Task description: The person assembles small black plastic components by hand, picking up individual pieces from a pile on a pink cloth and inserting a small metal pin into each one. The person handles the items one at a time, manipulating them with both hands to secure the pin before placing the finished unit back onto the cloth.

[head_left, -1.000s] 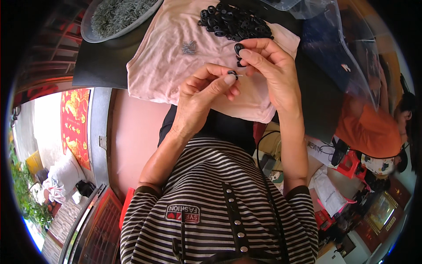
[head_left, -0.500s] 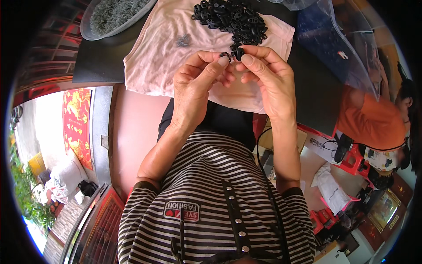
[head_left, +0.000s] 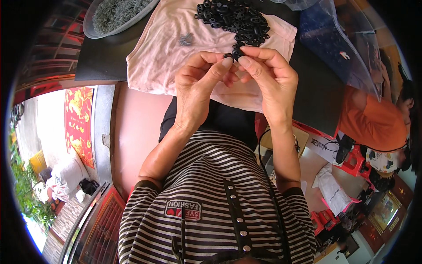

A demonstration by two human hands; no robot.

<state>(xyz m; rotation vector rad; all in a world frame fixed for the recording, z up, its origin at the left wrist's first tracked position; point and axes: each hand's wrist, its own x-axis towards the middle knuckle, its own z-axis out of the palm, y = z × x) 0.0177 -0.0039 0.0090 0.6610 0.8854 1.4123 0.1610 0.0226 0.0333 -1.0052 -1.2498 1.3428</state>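
- As far as I can see in the head view, the left hand (head_left: 195,88) has a small, rounded black plastic piece (head_left: 227,56) pinched between thumb and forefinger.
- Facing it, the right hand (head_left: 279,88) pinches a small, oval black plastic part (head_left: 237,53) in a matching grip.
- Both sit close together over the soft pale-pink cloth (head_left: 154,64), spread on the dark, flat tabletop (head_left: 101,57); the fingertips cover too much for me to tell whether they touch.
- Handling things this small, I'd say, calls for meeting them squarely: hold one steady, and let the other hand do the fine turning.
- I'd pinch by the edges, so the thumbs don't hide the faces.
- Staying low over the cloth seems wise, since a slipped piece would land softly.
- Just beyond the hands, a heap of black, holed plastic pieces (head_left: 235,20) trails toward the fingertips; a careless knuckle could scatter it.
- The small cluster of thin grey bits (head_left: 186,40) looks lighter, so I'd give it elbow room too.
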